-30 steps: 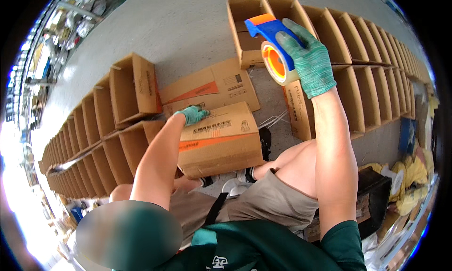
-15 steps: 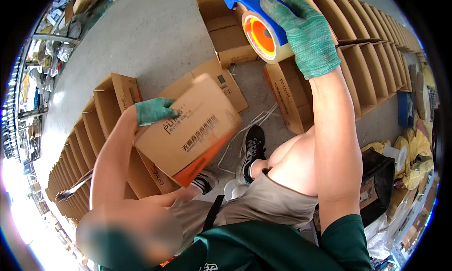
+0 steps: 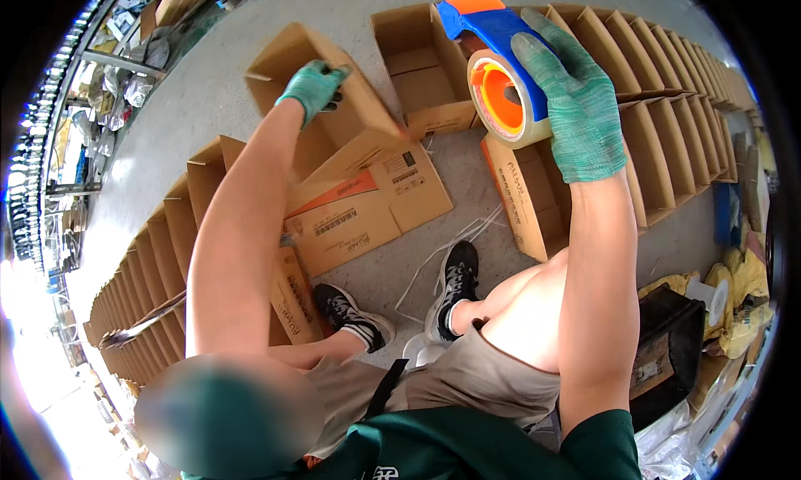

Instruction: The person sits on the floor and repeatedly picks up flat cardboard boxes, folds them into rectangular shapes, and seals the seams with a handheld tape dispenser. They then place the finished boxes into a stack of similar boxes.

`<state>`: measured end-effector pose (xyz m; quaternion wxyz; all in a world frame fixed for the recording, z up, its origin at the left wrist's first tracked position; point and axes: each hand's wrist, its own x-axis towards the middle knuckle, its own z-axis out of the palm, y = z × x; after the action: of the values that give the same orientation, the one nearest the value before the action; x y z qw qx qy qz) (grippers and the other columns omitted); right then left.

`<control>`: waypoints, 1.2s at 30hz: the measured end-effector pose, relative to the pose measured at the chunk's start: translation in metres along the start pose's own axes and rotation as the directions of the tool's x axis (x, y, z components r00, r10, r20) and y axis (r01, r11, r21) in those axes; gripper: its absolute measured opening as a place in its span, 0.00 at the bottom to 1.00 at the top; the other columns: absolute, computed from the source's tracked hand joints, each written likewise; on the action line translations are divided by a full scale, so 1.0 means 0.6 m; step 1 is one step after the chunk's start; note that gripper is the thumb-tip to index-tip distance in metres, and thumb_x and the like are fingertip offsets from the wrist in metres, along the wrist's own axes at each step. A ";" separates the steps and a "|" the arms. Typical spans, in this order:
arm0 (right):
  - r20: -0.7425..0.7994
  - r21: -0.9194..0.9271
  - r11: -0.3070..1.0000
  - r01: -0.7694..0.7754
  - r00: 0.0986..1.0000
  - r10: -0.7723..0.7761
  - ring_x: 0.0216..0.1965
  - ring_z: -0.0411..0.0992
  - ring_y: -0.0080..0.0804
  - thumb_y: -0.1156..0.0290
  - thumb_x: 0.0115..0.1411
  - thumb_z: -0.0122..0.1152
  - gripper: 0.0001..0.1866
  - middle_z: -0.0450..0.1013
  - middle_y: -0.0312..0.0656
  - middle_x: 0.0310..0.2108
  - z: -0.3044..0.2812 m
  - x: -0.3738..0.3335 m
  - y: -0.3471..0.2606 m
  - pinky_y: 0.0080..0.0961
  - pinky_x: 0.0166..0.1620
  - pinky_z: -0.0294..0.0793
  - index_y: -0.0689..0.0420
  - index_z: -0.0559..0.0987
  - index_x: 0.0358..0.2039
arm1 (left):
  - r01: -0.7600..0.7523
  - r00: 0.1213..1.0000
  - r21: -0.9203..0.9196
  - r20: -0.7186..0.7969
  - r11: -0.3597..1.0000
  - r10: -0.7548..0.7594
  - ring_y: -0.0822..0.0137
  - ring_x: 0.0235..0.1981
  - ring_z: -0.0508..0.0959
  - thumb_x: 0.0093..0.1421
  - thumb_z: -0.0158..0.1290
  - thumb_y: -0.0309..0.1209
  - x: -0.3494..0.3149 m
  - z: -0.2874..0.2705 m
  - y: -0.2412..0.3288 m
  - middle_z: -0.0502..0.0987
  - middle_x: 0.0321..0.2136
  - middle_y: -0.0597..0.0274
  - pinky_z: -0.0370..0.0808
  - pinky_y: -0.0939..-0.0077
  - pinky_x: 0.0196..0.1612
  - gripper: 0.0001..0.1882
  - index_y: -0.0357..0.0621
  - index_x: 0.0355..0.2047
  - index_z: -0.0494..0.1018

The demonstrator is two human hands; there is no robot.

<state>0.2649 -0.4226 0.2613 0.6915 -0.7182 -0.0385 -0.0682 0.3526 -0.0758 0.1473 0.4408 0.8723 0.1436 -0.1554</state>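
Observation:
My left hand [image 3: 315, 90], in a green knit glove, grips an open-topped cardboard box [image 3: 365, 106] by its wall, with the fingertips partly hidden. The box is tilted and slightly smeared by motion above the floor. In my other green glove, my right hand [image 3: 577, 100] is closed round a blue and orange tape dispenser [image 3: 527, 59] held up at the right. A roll of clear tape [image 3: 534, 131] on an orange hub is fitted in it. Under the lifted box lie flat cardboard pieces [image 3: 355, 221] with an orange patch and dark print.
Rows of open cardboard boxes stand at the left [image 3: 158, 267] and at the right [image 3: 659, 155]. Another open box [image 3: 413, 63] stands at the back. White strapping [image 3: 417, 284] lies by my shoes. A black crate [image 3: 667, 346] sits at the lower right; shelving [image 3: 125, 67] lines the far left.
My left hand has moved up and away with the box, which has turned so its open inside shows. The right hand, still holding the tape dispenser, appears slightly lower and further right.

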 end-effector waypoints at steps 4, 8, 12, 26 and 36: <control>-0.001 0.026 0.999 -0.035 0.999 0.035 0.50 0.76 0.24 0.59 0.61 0.69 0.28 0.78 0.39 0.52 -0.019 0.010 0.007 0.20 0.54 0.76 0.55 0.77 0.60 | -0.293 0.923 0.360 -0.135 0.886 0.360 0.49 0.61 0.71 0.66 0.53 0.47 -0.003 0.063 -0.032 0.71 0.61 0.48 0.67 0.61 0.65 0.31 0.42 0.64 0.66; -0.043 -0.012 1.000 0.025 0.999 -0.026 0.49 0.77 0.24 0.60 0.61 0.70 0.27 0.78 0.40 0.52 -0.019 0.008 0.021 0.21 0.53 0.78 0.55 0.77 0.59 | -0.256 0.772 0.175 -0.555 0.951 0.310 0.56 0.48 0.76 0.65 0.53 0.30 -0.059 0.073 -0.203 0.75 0.47 0.54 0.73 0.65 0.54 0.15 0.40 0.50 0.72; -0.050 -0.138 0.988 -0.070 0.997 0.064 0.49 0.78 0.24 0.59 0.62 0.68 0.27 0.78 0.41 0.51 -0.017 0.007 0.030 0.20 0.54 0.77 0.56 0.77 0.59 | 0.405 0.759 -0.308 -0.413 0.861 -0.504 0.62 0.30 0.72 0.66 0.47 0.27 -0.150 0.107 -0.524 0.69 0.32 0.62 0.74 0.65 0.41 0.08 0.40 0.44 0.68; 0.199 -0.408 0.907 0.101 0.980 -0.019 0.57 0.75 0.33 0.57 0.65 0.64 0.27 0.75 0.44 0.57 0.010 0.030 0.077 0.28 0.55 0.80 0.52 0.75 0.62 | 0.857 0.479 -0.043 -0.305 0.514 -0.823 0.45 0.69 0.60 0.50 0.68 0.54 -0.252 0.220 -0.718 0.58 0.68 0.40 0.65 0.54 0.67 0.55 0.36 0.69 0.56; 0.082 -0.246 0.969 -0.037 0.995 0.059 0.51 0.77 0.25 0.60 0.62 0.69 0.28 0.77 0.40 0.53 0.074 0.023 0.057 0.20 0.54 0.77 0.58 0.77 0.59 | 0.725 0.577 -0.636 0.347 0.267 -0.739 0.52 0.53 0.76 0.59 0.64 0.44 -0.353 0.150 -0.642 0.76 0.54 0.49 0.74 0.59 0.55 0.32 0.38 0.58 0.72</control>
<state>0.2856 -0.3799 0.2282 0.5971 -0.8006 -0.0431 -0.0238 -0.0026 0.0467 -0.0980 0.6216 0.4560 0.5807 -0.2617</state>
